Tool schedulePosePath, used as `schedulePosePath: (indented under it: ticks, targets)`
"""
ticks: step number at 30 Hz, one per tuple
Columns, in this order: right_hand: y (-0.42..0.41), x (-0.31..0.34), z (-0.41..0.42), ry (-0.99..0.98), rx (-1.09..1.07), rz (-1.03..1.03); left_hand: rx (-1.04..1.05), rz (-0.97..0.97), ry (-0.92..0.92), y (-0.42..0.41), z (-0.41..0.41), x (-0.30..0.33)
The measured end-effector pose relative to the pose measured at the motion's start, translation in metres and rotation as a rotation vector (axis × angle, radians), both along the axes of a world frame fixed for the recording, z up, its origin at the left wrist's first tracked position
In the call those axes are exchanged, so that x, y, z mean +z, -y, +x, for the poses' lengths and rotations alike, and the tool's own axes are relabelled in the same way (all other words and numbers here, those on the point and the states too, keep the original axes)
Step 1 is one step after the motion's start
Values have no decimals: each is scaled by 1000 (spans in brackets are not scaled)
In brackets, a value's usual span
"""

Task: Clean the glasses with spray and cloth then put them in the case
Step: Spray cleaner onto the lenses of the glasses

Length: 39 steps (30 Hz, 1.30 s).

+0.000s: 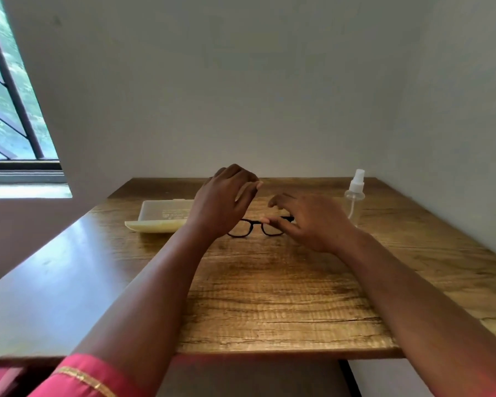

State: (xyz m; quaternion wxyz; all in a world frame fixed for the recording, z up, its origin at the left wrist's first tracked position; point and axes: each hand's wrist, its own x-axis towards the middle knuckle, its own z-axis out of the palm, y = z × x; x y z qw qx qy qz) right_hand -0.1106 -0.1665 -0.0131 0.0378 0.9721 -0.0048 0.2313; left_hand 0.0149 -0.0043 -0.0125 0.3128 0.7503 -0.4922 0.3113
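Note:
Black-framed glasses [245,228] lie on the wooden table [269,296] near its far side, partly hidden by both hands. My left hand [226,199] hovers above their left half with fingers loosely spread and nothing in it. My right hand [307,222] reaches over the right lens, fingertips at the frame; whether it touches is unclear. A pale open glasses case [161,217] sits to the left of the glasses. A clear spray bottle [355,196] with a white nozzle stands upright to the right. No cloth is visible.
The table stands in a corner, with a white wall right behind it and another along its right side. A barred window [15,110] is at the left. A pink sleeve with gold trim [80,379] shows at the bottom left.

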Motion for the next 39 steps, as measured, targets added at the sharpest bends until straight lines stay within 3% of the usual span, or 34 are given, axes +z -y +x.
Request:
schedulePosePath:
  ticks: [8,14,20,26,32,39]
  targets:
    - [4,-9,-2,-98,42,273,-37,-47,-63,-6,-4,-2]
    - [10,-9,-1,67,94,345,-57,-69,-41,-7,-10,-4]
    - [18,-12,-2,191,94,412,-94,46,52,-9,-18,-4]
    - [19,-10,-6,282,106,466,56,90,246,-8,-14,-2]
    - [24,-8,-8,290,130,558,6,-45,178,-10,-17,1]
    - [28,-5,-8,322,148,463,-26,-79,76,-10,-16,2]
